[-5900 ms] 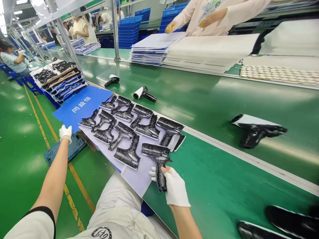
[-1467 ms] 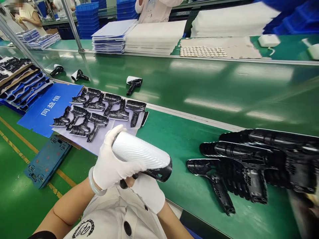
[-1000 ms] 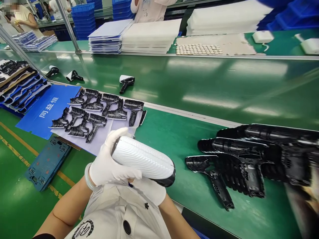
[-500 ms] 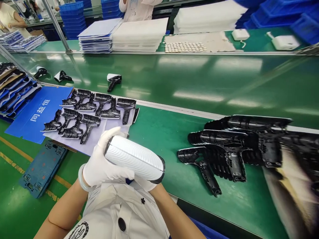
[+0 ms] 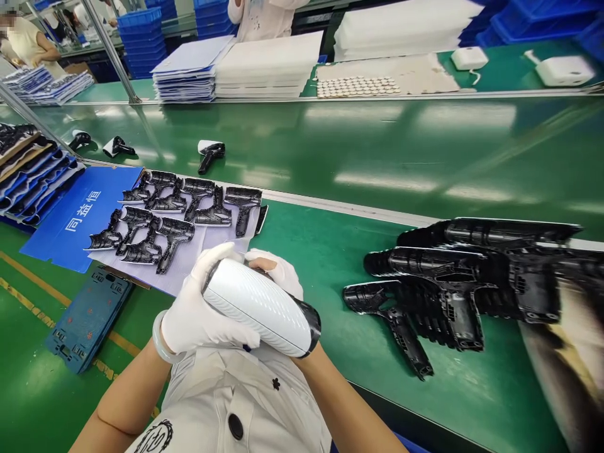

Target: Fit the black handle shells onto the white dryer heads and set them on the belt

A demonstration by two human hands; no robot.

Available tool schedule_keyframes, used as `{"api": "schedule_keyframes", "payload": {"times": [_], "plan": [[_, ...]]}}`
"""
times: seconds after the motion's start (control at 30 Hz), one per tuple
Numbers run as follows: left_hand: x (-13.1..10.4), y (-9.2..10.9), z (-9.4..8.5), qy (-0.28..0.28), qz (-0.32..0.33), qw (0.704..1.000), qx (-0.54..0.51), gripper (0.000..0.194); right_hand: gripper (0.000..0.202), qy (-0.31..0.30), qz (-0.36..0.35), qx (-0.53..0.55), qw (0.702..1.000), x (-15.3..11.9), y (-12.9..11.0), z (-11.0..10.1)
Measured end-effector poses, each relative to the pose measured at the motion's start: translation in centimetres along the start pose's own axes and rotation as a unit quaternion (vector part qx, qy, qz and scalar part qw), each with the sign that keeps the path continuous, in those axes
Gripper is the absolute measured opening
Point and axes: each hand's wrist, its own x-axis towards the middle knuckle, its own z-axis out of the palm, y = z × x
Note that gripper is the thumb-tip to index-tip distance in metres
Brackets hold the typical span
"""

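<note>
Over the green table's near edge (image 5: 330,371), both gloved hands, left hand (image 5: 198,314) and right hand (image 5: 278,277), clasp the white housing (image 5: 257,305).

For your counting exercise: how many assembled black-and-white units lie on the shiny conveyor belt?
3: one unit far left, a second just right of it, a third nearer the middle. More may lie out of frame.
</note>
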Motion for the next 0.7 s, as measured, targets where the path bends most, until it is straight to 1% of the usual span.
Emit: {"api": "schedule_keyframes", "payload": {"times": [0.1,0.2,0.37,0.43,0.5,0.6,0.63,0.7], "plan": [[-0.1,0.0,0.0,0.001,0.003,1.0,-0.004,0.105,0.012,0.009,-0.027,-0.036,0.999,0.8,-0.6,-0.6],[0.0,0.2,0.0,-0.004,-0.016,1.0,-0.009,0.102,0.012,0.023,-0.054,-0.069,0.996,1.0,-0.8,-0.8],[0.2,0.2,-0.1,-0.015,-0.038,0.999,0.007,0.1,0.016,0.073,-0.053,-0.065,0.994,0.3,-0.5,-0.7],[-0.1,0.1,0.3,0.008,-0.042,0.999,0.018,0.106,0.017,0.08,-0.05,-0.055,0.994,0.1,-0.3,-0.6],[-0.6,0.2,1.1,0.044,-0.032,0.997,0.047,0.121,0.017,0.084,-0.052,-0.058,0.993,0.2,0.0,-0.5],[-1.5,0.5,2.9,0.084,-0.013,0.986,0.146,0.145,0.016,0.105,-0.058,-0.082,0.989,0.5,0.2,-0.2],[-1.7,0.7,3.5,0.098,-0.006,0.978,0.183,0.147,0.015,0.112,-0.061,-0.091,0.988,0.6,0.2,-0.1],[-1.7,1.2,4.3,0.131,0.005,0.963,0.238,0.141,0.015,0.117,-0.054,-0.105,0.986,0.9,0.2,0.0]]}}
